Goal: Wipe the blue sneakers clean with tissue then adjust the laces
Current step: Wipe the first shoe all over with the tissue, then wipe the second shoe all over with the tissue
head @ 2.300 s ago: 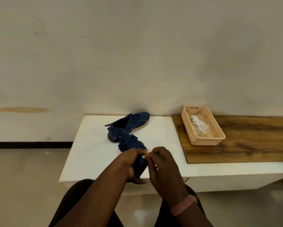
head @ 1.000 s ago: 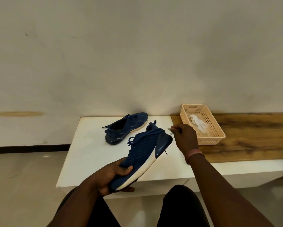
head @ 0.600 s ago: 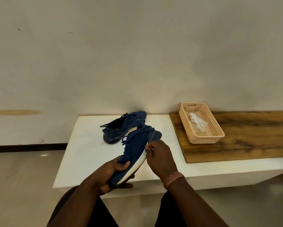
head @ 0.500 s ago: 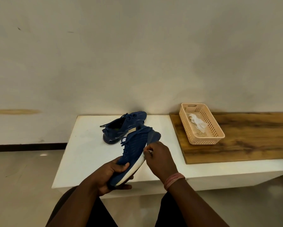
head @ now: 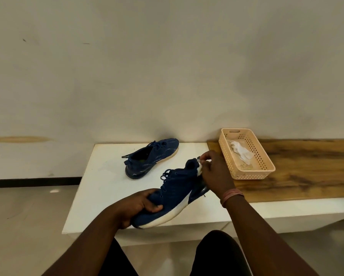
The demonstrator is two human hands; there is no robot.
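Observation:
My left hand (head: 140,206) grips the toe end of a blue sneaker (head: 171,194) with a white sole, holding it tilted above the front of the white table (head: 103,176). My right hand (head: 214,172) pinches a small white tissue (head: 199,168) against the sneaker's heel collar. The second blue sneaker (head: 150,157) lies on the table farther back, its opening facing me and its laces loose.
A peach perforated basket (head: 264,172) with crumpled white tissue (head: 241,151) inside stands on a wooden board (head: 306,166) to the right. A plain wall rises right behind the table. My knees are at the table's front edge, tiled floor to the left.
My right hand with the tissue moved from the side of the sole up and right to the heel collar. My left hand kept its grip and the sneaker tilted slightly.

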